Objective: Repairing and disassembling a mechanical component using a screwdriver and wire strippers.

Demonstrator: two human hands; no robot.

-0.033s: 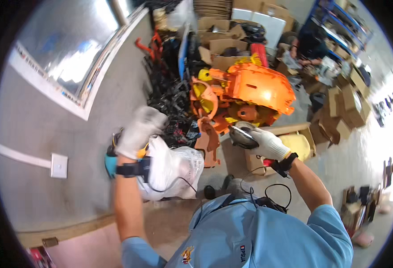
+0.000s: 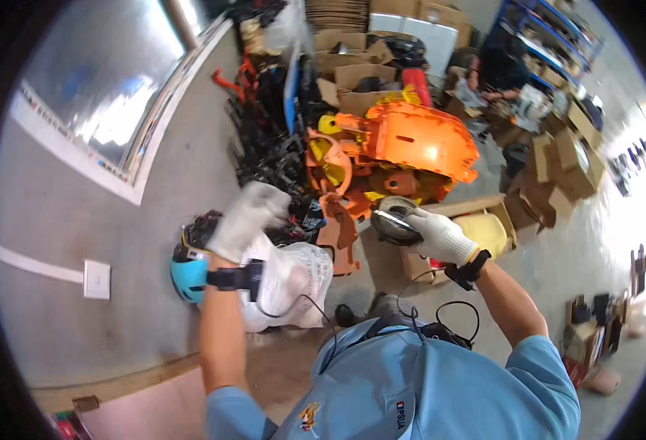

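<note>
My right hand, in a white knit glove, grips a round dark metal part with a shiny edge, held at middle right in front of the orange plastic shells. My left hand, gloved and smeared by motion, is over a white sack at middle left; its fingers and anything in them cannot be made out. Just left of that wrist lies a teal helmet-like object with a dark top. A cardboard box holding a pale yellow piece stands beyond my right hand.
A grey wall with a window runs along the left. Heaped black parts lean near it. Cardboard boxes are piled at the right. Another person in dark clothing is at work by blue shelving at the back right.
My left hand has shifted to the right, uncovering more of the teal object. My right hand and the metal part have moved slightly, the part now turned a little differently.
</note>
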